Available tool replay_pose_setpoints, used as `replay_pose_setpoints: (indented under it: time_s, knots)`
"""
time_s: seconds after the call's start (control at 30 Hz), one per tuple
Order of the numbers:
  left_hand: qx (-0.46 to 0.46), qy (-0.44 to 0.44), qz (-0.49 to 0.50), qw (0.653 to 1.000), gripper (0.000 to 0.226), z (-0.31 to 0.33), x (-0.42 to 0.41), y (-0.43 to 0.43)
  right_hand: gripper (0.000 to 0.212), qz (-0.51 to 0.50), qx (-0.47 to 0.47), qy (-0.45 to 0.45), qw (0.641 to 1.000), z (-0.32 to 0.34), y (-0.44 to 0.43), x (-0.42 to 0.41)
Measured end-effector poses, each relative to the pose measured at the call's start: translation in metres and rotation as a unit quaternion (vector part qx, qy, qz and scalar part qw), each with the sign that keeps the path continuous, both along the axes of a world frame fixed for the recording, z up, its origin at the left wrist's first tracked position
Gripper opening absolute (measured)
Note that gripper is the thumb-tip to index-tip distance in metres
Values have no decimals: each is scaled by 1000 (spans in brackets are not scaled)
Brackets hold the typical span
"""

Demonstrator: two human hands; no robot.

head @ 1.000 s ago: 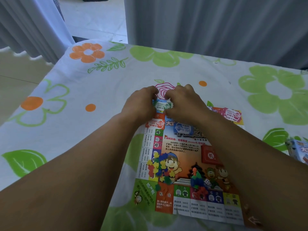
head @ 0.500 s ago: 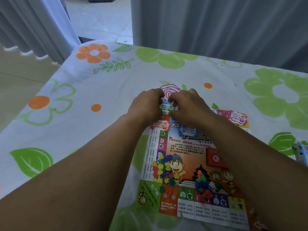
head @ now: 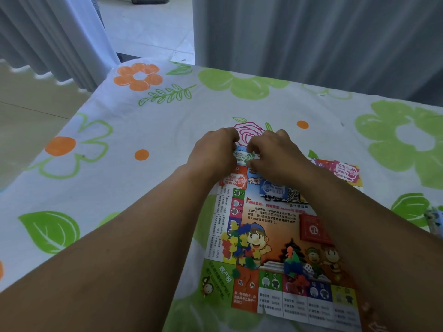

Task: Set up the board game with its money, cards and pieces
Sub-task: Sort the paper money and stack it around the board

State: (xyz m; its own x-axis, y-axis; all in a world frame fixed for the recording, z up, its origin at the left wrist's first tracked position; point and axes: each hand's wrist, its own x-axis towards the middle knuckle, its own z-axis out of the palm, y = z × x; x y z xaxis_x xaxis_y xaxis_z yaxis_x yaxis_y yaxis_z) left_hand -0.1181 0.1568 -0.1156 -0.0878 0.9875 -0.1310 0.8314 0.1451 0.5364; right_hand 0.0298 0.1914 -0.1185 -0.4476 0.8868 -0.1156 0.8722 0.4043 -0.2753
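Pinching green-and-white paper play money (head: pixel 241 157), left hand (head: pixel 214 153) and right hand (head: pixel 275 155) sit together at frame centre. Probably separating notes for sorting.

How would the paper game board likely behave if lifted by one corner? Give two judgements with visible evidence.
The game board looks like a thin creased sheet, so it would probably flop. The loose plastic pieces and white die lying on it would likely slide or roll off.
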Motion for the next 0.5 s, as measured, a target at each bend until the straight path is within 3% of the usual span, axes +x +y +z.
replay_pose_setpoints:
  time_s: [0.5]
  knots:
    - [-9,-12,6,1000,44,1,1,2,34,-14,-12,23,1000,10,6,16]
